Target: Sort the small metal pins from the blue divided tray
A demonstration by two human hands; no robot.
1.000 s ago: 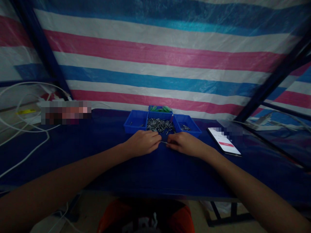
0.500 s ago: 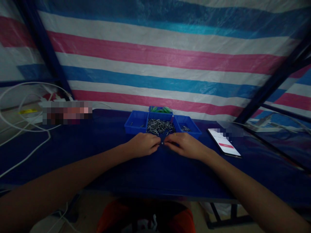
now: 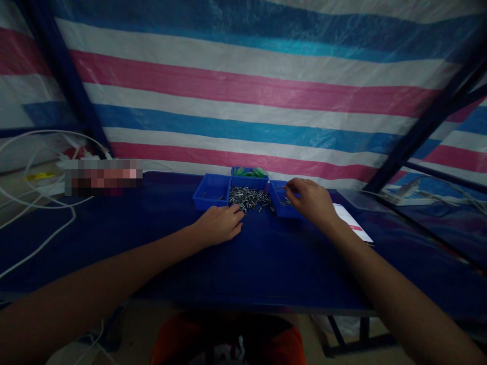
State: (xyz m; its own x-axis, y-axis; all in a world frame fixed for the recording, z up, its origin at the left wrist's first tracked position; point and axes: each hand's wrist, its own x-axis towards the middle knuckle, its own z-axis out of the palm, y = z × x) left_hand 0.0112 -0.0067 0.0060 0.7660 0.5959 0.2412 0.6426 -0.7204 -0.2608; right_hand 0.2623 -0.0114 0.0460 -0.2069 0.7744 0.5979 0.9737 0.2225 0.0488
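A pile of small metal pins (image 3: 249, 197) lies on the blue table between blue trays. My left hand (image 3: 220, 224) rests at the near left edge of the pile, fingertips on or beside the pins; whether it grips one is too small to tell. Over the right tray (image 3: 286, 211), which holds some pins, my right hand (image 3: 310, 199) is raised with thumb and index finger pinched on a small thin piece like a pin. The left tray (image 3: 205, 204) holds a few pins. Behind the pile, the back tray (image 3: 249, 179) contains green items.
A phone (image 3: 352, 223) with a lit screen lies right of my right hand, partly behind the wrist. White cables (image 3: 57, 235) loop over the left of the table (image 3: 243, 274). A power strip (image 3: 411, 197) sits at the right. Striped sheeting hangs behind.
My right hand has moved away from my left, right and back to above the right tray. My left hand has shifted slightly left, its fingers now at the pile. My hands are no longer together.
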